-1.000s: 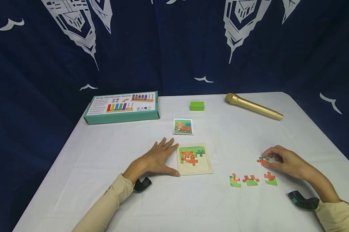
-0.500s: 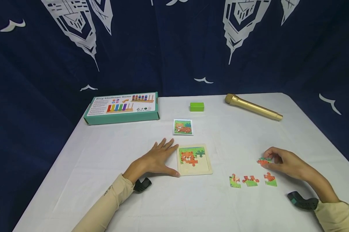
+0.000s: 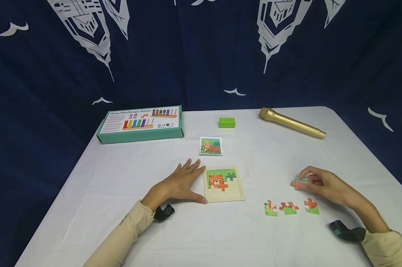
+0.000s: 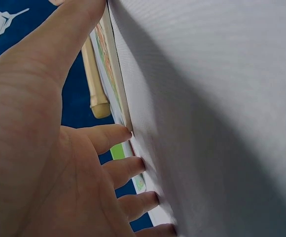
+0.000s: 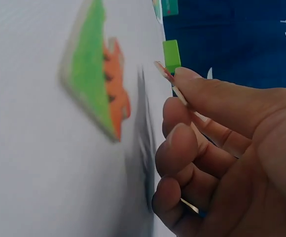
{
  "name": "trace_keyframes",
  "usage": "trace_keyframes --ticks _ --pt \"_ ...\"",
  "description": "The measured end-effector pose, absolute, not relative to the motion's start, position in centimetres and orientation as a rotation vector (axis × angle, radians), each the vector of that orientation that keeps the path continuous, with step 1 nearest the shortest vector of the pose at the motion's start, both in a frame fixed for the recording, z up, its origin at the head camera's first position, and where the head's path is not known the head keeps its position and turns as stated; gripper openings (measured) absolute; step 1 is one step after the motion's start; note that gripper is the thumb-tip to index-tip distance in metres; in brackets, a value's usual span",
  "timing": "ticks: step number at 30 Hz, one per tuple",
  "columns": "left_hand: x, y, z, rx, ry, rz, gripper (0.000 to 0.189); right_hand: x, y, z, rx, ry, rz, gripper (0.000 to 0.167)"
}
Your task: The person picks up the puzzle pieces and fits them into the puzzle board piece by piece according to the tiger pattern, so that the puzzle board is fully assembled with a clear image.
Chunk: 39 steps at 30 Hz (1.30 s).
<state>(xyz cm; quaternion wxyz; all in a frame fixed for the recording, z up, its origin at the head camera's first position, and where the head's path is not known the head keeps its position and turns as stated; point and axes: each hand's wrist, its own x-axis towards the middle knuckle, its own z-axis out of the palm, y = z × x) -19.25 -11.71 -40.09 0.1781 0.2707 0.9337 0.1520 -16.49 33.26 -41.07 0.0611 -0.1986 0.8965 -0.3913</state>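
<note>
My left hand (image 3: 180, 184) rests on the table with its fingers spread, thumb and forefinger touching the left edge of a wooden puzzle board (image 3: 234, 194). Some tiger pieces (image 3: 217, 181) sit in the board's upper and left part; bare wood shows at the right and bottom. Over to the right, my right hand (image 3: 329, 185) pinches an orange and green puzzle piece (image 3: 297, 183) between thumb and fingers. In the right wrist view this piece (image 5: 167, 76) is off the table, seen edge-on. Three loose puzzle pieces, left (image 3: 270, 208), middle (image 3: 289, 208) and right (image 3: 311, 206), lie below that hand.
A small tiger picture card (image 3: 211, 146) lies behind the board. Farther back are a green block (image 3: 227, 122), a gold microphone (image 3: 292, 123) and a flat Ring Challenge Game box (image 3: 140, 124). A dark blue curtain (image 3: 201, 55) hangs behind the table.
My right hand has lifted the puzzle piece from its place on the table and shifted it slightly to the left. The left hand and the board have stayed still.
</note>
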Motion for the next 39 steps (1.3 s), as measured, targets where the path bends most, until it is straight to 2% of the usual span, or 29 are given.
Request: trace_keyframes --ticks 12,39 --pt "-19.3 -11.7 -40.1 0.760 2.641 0.425 0.112 -18.7 29.6 -39.8 -0.792 2.612 -1.320 0.020" --pt "-19.3 -11.7 -40.3 0.761 2.652 0.438 0.111 -20.6 21.6 -40.4 -0.760 2.378 -1.311 0.024"
